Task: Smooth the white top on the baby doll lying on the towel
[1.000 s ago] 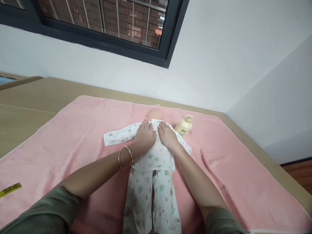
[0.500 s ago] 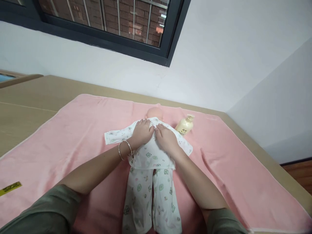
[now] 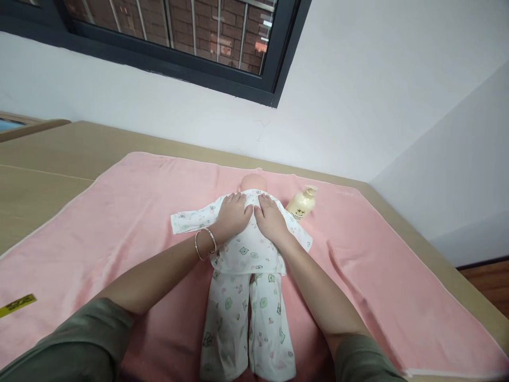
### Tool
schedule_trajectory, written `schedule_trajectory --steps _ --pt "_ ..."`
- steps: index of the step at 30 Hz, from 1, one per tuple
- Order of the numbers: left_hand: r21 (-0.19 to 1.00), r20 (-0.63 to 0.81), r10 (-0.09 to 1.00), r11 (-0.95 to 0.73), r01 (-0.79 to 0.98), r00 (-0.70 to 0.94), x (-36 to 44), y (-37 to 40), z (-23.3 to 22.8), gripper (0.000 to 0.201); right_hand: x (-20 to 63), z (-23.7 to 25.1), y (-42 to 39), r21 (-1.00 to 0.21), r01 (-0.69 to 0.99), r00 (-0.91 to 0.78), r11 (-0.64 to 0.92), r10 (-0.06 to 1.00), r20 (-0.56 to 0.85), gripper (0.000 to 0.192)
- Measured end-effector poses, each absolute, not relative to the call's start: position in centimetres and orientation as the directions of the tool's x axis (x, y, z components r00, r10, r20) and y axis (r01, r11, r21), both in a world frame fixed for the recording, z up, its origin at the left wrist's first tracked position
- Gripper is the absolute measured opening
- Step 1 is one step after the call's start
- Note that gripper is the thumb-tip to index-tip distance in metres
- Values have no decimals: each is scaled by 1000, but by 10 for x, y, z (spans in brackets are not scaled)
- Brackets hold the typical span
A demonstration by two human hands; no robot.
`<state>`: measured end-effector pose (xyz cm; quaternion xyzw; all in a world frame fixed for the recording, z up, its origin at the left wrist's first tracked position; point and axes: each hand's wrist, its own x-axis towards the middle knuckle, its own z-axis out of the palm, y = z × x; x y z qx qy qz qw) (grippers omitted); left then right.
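A baby doll [image 3: 253,182] lies on a pink cloth, its bald head toward the wall. It wears a white printed shirt [image 3: 250,254] and matching trousers [image 3: 228,323]; its sleeves reach out to both sides. My left hand [image 3: 234,215] rests flat on the left upper part of the shirt, fingers pointing to the doll's head. On the right upper part lies my right hand [image 3: 271,217], also flat with its fingers stretched. The two thumbs are close together over the middle of the shirt. Just right of the doll is a pale yellow pump bottle [image 3: 302,203].
The pink cloth [image 3: 369,254] covers much of a wooden surface [image 3: 59,154]. A yellow strip with dark marks [image 3: 18,305] lies at the far left. Behind stand a white wall [image 3: 338,106] and a dark-framed window [image 3: 222,79].
My right hand's fingers have straightened and moved slightly away from the left hand. The shirt's upper middle, bunched between the hands before, now lies smoother. The bottle has not moved.
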<state>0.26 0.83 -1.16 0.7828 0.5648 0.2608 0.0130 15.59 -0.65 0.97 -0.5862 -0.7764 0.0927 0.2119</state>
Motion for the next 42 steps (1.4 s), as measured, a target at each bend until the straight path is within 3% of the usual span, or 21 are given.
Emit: schedule_trajectory --steps 23,42 --pt "297 416 883 -357 886 216 3 9 -14 45 155 8 -7 -402 861 -219 311 941 259 56" --pt "352 427 881 -369 861 203 3 9 -16 43 156 4 -6 -393 857 -228 333 929 291 56"
